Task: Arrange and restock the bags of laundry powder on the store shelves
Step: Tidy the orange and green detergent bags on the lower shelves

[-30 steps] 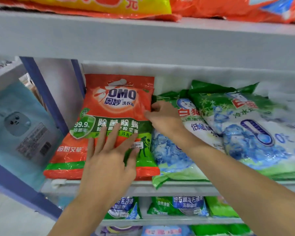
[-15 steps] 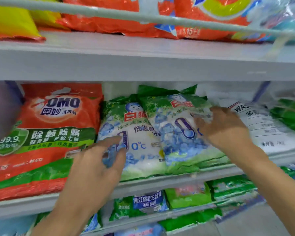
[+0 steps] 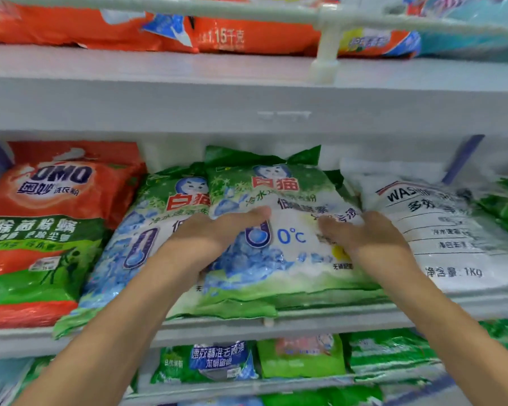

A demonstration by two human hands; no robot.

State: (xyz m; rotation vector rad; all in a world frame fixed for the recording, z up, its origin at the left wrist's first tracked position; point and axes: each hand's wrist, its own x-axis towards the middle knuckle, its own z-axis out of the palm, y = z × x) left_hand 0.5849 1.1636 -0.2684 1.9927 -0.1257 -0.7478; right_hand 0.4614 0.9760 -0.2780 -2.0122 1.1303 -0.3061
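Left hand [image 3: 217,234]: grip apart, fingers flat on 9 o'clock edge of green-and-white glossy plastic powder bag [image 3: 291,259]. Right hand [image 3: 364,234]: grip apart, flat on 3 o'clock edge. Bag lies tilted on grey metal shelf [image 3: 335,317], overlapping twin bag [image 3: 135,244] at 9 o'clock. Judgement: heavy, limp, slick film; take both side edges, support underneath. Orange plastic OMO bag [image 3: 56,215] beyond, 9 o'clock.

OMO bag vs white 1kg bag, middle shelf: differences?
Colour: OMO bag is orange with a green band; white bag is white with black print. Place: OMO bag sits left of the two green 0°C bags, white bag right of them. Both lie sloped on the same shelf.
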